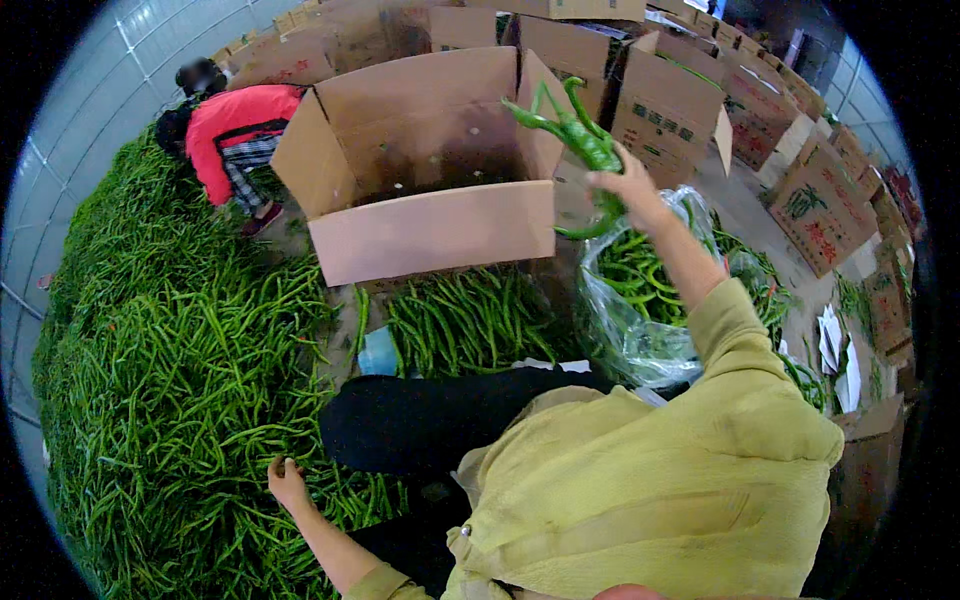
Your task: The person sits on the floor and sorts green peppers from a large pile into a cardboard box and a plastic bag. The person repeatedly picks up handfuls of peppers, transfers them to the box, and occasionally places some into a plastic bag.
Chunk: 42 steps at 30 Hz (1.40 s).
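My right hand (631, 187) is raised and closed around a small bunch of green chili peppers (589, 142), some of them curled. Below it stands a clear plastic bag (600, 300) with curved green peppers (637, 274) inside. At the lower left, my left hand (289, 486) is at the edge of a large heap of long green chili peppers (202, 382). Its fingers are bent, and whether a pepper is between them is unclear. An open cardboard box (431, 225) stands before me; its floor is dark. Near its front side lie green peppers arranged roughly parallel (472, 319).
A person in a red jacket (240, 112) bends over the heap's far end. Several cardboard boxes (667, 105) line the back and right, some bearing writing. White paper sheets (831, 341) and loose peppers lie on the floor at right. A light-blue item (377, 351) is beside the parallel peppers.
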Available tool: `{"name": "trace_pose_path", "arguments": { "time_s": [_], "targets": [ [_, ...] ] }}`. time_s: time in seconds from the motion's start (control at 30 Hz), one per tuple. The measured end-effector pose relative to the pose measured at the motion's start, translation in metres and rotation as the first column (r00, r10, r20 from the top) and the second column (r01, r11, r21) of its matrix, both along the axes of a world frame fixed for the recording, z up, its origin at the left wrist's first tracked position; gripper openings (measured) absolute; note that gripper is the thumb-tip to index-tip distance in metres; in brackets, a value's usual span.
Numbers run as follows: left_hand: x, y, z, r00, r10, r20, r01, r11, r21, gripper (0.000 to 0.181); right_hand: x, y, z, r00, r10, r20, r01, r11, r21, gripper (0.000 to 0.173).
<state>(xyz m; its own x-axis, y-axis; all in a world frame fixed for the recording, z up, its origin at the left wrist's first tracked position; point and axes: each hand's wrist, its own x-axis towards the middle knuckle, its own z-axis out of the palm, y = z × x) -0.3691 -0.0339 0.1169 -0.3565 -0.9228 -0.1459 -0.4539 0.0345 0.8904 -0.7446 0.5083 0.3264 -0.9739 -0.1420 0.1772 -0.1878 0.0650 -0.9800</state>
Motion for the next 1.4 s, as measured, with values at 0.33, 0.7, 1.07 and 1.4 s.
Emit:
{"name": "trace_pose_path", "arguments": {
  "time_s": [0.33, 0.7, 1.07, 1.4],
  "targets": [
    [-0.002, 0.028, 0.017, 0.949, -0.163, 0.271, 0.179, 0.983, -0.039, 0.030, 0.032, 0.251, -0.116, 0.712, -0.218, 0.667, 0.432, 0.885, -0.172, 0.026],
    [0.005, 0.032, 0.013, 0.929, -0.190, 0.318, 0.200, 0.980, 0.000, 0.032, 0.006, 0.329, -0.186, 0.702, -0.634, 0.324, -0.017, 0.440, 0.898, 0.082],
    [0.014, 0.048, 0.026, 0.903, -0.166, 0.397, 0.211, 0.975, -0.073, 0.039, 0.000, 0.161, -0.131, 0.998, -0.029, -0.063, 0.069, 0.437, 0.897, 0.047],
    [0.019, 0.046, 0.040, 0.871, -0.154, 0.467, 0.220, 0.971, -0.090, 0.042, 0.074, 0.082, -0.132, 0.578, 0.226, 0.784, -0.757, 0.508, 0.411, 0.023]
  ]
}}
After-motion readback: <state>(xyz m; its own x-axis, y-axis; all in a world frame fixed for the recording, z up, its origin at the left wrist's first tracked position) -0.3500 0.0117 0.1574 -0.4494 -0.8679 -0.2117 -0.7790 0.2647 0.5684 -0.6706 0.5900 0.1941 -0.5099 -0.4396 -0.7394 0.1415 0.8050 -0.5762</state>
